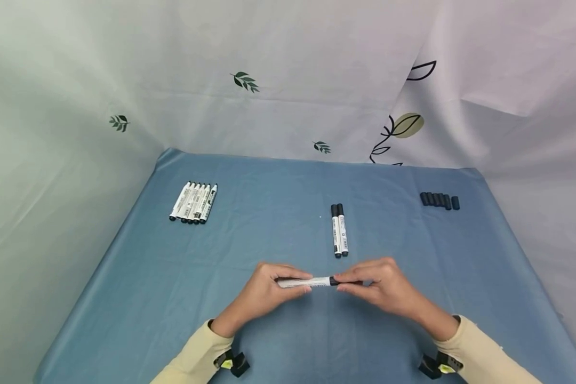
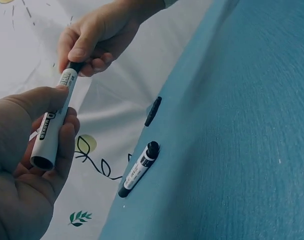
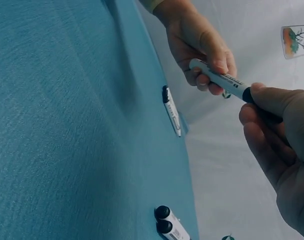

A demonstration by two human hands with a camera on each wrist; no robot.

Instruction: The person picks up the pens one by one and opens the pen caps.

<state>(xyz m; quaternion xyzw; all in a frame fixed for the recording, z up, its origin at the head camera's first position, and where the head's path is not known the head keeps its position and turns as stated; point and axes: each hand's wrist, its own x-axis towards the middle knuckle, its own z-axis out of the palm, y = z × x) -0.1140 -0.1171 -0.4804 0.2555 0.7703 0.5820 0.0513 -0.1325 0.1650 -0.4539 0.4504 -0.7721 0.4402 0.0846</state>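
A white marker (image 1: 320, 281) with a black cap lies level between both hands, above the near middle of the table. My left hand (image 1: 265, 288) grips its white barrel between thumb and fingers. On the other end, my right hand (image 1: 389, 284) pinches the black cap (image 2: 74, 65), which its fingers partly cover. The cap sits against the barrel in every view. From the left wrist, the barrel's round bottom end faces the camera, with lettering along its side. Two capped markers (image 1: 339, 229) lie side by side on the table just beyond the right hand.
On the far left of the blue-covered table (image 1: 269, 213), several uncapped white markers (image 1: 194, 202) lie in a row. Several black caps (image 1: 437, 200) are grouped at the far right. Pale patterned cloth (image 1: 278, 122) hangs behind and beside the table.
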